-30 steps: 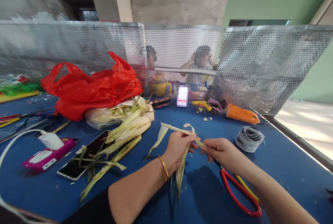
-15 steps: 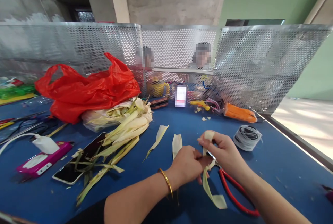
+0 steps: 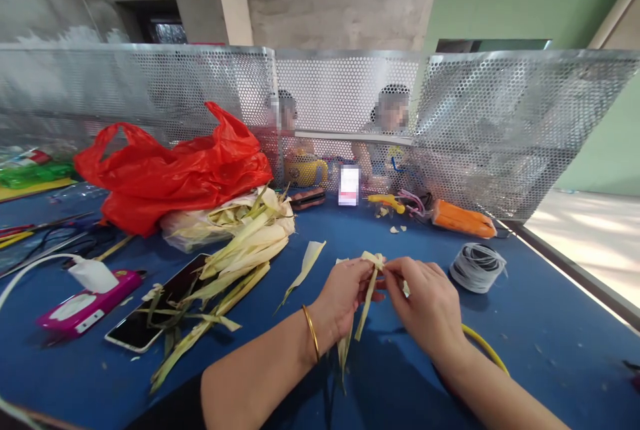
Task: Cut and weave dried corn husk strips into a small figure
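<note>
Just right of centre over the table, my left hand (image 3: 347, 293) is closed on a pale corn husk strip (image 3: 367, 307). The strip is folded or knotted near the top, and narrow ends hang below the fingers. My right hand (image 3: 425, 303) pinches the same husk at the fold, its fingertips close to the left ones. Another husk piece (image 3: 344, 350) dangles under my left hand. Beside my right forearm a yellow curved handle (image 3: 487, 349) shows in part; the rest is hidden. A loose husk strip (image 3: 305, 270) lies left of my hands.
A husk pile (image 3: 250, 243) lies at left, partly over a phone (image 3: 135, 331), before a red plastic bag (image 3: 175, 173). A pink power bank (image 3: 90, 307), a wire coil (image 3: 477, 267) and an orange bundle (image 3: 463, 218) lie around. Two people sit behind the perforated screen (image 3: 345, 90).
My hands have come together and up a little, the husk now folded between both sets of fingertips. The long strip end has swung left. The red handles by my right arm no longer show.
</note>
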Demonstrator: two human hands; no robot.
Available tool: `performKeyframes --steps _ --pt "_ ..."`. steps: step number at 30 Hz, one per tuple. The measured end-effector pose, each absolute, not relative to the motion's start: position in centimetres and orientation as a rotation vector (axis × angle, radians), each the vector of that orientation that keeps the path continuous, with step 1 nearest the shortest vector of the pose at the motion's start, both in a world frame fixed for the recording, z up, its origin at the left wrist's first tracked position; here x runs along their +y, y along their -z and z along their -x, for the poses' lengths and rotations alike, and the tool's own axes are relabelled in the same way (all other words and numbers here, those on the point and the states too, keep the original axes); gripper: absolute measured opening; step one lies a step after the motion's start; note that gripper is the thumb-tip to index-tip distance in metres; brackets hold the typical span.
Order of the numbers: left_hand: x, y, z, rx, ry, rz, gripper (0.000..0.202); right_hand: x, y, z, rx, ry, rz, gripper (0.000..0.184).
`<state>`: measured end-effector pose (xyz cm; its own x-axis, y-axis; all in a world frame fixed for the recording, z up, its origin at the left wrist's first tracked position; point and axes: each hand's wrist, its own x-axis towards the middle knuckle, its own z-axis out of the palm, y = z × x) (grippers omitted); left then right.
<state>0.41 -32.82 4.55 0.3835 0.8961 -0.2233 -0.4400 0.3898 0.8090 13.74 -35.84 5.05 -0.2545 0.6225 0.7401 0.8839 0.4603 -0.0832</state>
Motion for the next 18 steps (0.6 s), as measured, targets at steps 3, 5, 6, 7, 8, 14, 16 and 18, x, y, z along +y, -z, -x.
performKeyframes --steps 3,5,6,7,8,14,16,18 --pt "-32.93 -4.94 -0.26 0.633 -0.978 -0.642 0.004 -35.84 -5.37 -13.73 -1.980 0.461 1.254 0.015" --pt "-32.98 -5.20 -0.23 0.605 -0.998 -0.620 0.008 -35.87 -5.51 -13.68 -1.988 0.443 1.264 0.016" --pt "-33.00 -5.27 -0.25 0.603 -1.008 -0.633 0.011 -35.90 -5.54 -13.64 -1.998 0.430 1.269 0.017" --pt "-33.01 -5.29 -0.29 0.605 -1.013 -0.659 0.013 -35.92 -5.56 -13.59 -2.008 0.419 1.275 0.017" --pt "-33.00 -5.27 -0.34 0.609 -1.020 -0.687 0.015 -35.94 -5.57 -13.56 -2.020 0.412 1.284 0.018" --pt "-32.65 -4.70 -0.45 0.657 -1.063 -0.708 0.023 -35.69 -5.25 -13.49 -2.278 0.482 1.108 0.016" --pt "-32.55 -4.57 -0.34 0.650 -1.064 -0.706 0.024 -35.59 -4.92 -13.38 -2.469 0.558 0.967 0.018" --pt "-32.54 -4.48 -0.25 0.642 -1.045 -0.707 0.024 -35.60 -4.64 -13.24 -2.543 0.635 0.880 0.017"
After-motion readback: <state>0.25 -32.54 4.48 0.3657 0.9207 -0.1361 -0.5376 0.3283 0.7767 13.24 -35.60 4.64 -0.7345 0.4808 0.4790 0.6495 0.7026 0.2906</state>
